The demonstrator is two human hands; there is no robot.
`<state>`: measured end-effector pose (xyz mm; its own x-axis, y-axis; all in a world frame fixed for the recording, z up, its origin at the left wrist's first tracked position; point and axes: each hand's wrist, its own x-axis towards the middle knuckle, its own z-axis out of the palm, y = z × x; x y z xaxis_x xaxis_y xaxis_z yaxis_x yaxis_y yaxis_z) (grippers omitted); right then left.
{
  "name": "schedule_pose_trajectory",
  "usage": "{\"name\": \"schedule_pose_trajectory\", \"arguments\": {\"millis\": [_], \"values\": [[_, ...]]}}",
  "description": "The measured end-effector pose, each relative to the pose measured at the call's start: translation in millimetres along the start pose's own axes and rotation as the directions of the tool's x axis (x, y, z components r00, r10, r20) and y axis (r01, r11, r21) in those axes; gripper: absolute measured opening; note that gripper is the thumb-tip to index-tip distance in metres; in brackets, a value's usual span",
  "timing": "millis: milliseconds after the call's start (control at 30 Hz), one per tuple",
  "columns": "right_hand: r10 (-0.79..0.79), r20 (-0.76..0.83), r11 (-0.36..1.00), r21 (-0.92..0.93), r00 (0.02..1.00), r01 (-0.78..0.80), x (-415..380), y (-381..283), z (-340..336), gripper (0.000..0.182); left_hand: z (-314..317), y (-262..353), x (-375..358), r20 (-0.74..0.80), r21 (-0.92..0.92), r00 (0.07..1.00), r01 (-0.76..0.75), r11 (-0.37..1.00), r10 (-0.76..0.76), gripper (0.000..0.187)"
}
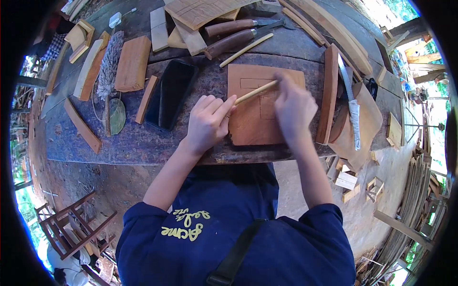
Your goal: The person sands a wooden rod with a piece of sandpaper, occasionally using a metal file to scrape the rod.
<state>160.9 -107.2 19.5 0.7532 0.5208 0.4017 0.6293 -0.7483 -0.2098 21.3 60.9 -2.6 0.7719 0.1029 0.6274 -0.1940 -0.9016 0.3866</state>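
A thin, pale wooden stick (256,92) slants above a flat brown board (248,128) at the table's front edge. My left hand (207,119) is closed round the stick's lower left end, thumb and fingers pressed together. At its upper right end is my right hand (296,107), blurred by motion, with thumb and forefinger closed on the stick's tip. The board carries thin dark outlines of narrow rectangles, partly covered by the stick and my right hand. Another pale stick (246,50) lies just beyond the board.
A black phone (172,93) and wood blocks (133,63) lie left. Behind are two wooden-handled tools (231,43). At right are an upright wooden strip (328,93) and a blade with a wrapped handle (354,121). A wooden chair-like frame (74,224) stands lower left.
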Motion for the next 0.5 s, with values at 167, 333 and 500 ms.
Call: {"name": "schedule_pose_trajectory", "arguments": {"millis": [167, 333, 500], "values": [[-0.011, 0.138, 0.994, -0.111, 0.99, 0.026, -18, -34, -12, 0.032, 1, 4, 2, -0.059, -0.012, 0.998, -0.027, 1.0, 0.027, 0.026], [0.054, 0.037, 0.998, -0.01, 0.998, -0.054, 8, 4, -7, 0.03, 3, 5, 2, -0.028, -0.02, 0.998, -0.053, 0.998, 0.052, 0.028], [-0.025, 0.102, 0.999, -0.02, 0.995, 0.027, -20, -32, -18, 0.03, 5, 6, 1, -0.05, -0.018, 0.995, -0.087, 0.996, 0.086, 0.031]]}}
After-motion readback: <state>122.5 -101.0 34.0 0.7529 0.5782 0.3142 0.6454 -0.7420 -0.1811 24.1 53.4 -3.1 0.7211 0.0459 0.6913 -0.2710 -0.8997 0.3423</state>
